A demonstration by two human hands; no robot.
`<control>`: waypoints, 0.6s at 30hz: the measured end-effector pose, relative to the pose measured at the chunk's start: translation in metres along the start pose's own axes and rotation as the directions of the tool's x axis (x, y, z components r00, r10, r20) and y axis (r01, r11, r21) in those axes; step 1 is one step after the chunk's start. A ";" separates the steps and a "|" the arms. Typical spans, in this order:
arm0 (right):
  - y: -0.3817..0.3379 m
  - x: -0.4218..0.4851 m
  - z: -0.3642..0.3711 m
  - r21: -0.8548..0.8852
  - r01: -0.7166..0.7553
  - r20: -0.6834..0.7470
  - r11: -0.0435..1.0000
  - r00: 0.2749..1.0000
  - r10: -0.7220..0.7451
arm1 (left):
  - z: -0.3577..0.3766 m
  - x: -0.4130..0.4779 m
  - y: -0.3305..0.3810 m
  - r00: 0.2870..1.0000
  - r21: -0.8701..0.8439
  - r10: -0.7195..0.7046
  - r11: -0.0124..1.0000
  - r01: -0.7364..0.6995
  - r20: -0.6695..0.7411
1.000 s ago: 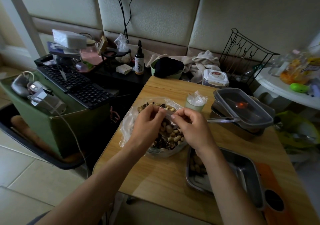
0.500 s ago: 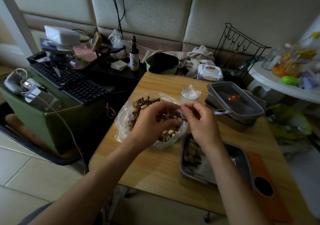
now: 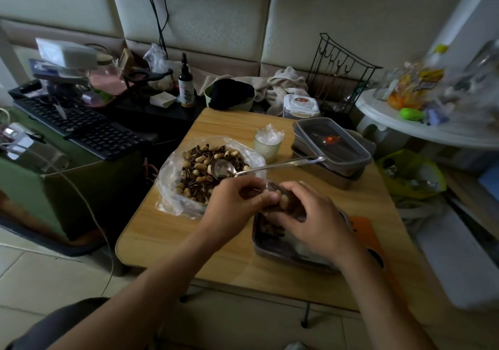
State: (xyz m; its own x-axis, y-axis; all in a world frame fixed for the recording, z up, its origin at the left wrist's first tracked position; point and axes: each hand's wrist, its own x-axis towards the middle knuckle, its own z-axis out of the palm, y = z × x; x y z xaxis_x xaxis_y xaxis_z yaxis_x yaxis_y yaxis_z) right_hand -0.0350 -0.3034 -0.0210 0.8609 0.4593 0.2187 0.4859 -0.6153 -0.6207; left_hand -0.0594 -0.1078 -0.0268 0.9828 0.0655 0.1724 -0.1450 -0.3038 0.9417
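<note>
A person's two hands worked a small clear plastic bag [image 3: 283, 200] of peanuts and striped sunflower seeds over the near-right part of the wooden tabletop [image 3: 175, 236], just above the far-left corner of a shallow steel tray [image 3: 272, 254]. The left hand [image 3: 235, 204] had its fingers curled and pinching the film at the bag's mouth. The right hand [image 3: 318, 223] curled its fingers round the filled belly from the side.

The little bag looked light, soft and lumpy. Its thin, slick film is likely to slip or split under a hard squeeze, so the gathered neck appeared the safest hold, with a palm supporting the load.

Toward the tabletop's left edge sat a large crinkled plastic bag [image 3: 170, 190] heaped with the same mix. A long polished metal spoon [image 3: 270, 166] rested its bowl there and its handle on stacked lidded containers [image 3: 332, 144] by the right edge.
</note>
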 end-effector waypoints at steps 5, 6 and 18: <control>0.019 -0.013 -0.010 -0.172 -0.144 0.074 0.974 0.985 0.159 | 0.024 -0.003 -0.008 0.990 0.432 0.137 0.895 -0.107 -0.039; 0.023 -0.015 -0.012 -0.205 -0.167 0.086 0.964 0.978 0.188 | 0.026 -0.003 -0.010 0.992 0.475 0.123 0.875 -0.099 -0.020; 0.028 -0.028 -0.021 -0.235 -0.161 0.118 0.958 0.974 0.193 | 0.040 -0.011 -0.012 1.000 0.525 0.012 0.851 -0.013 0.004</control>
State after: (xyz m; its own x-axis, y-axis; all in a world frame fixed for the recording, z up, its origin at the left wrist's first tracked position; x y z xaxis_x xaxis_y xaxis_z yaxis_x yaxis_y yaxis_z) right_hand -0.0427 -0.3469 -0.0292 0.9146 0.4044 0.0045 0.3625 -0.8146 -0.4528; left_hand -0.0637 -0.1428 -0.0519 0.9814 0.0581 0.1830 -0.0757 -0.7587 0.6470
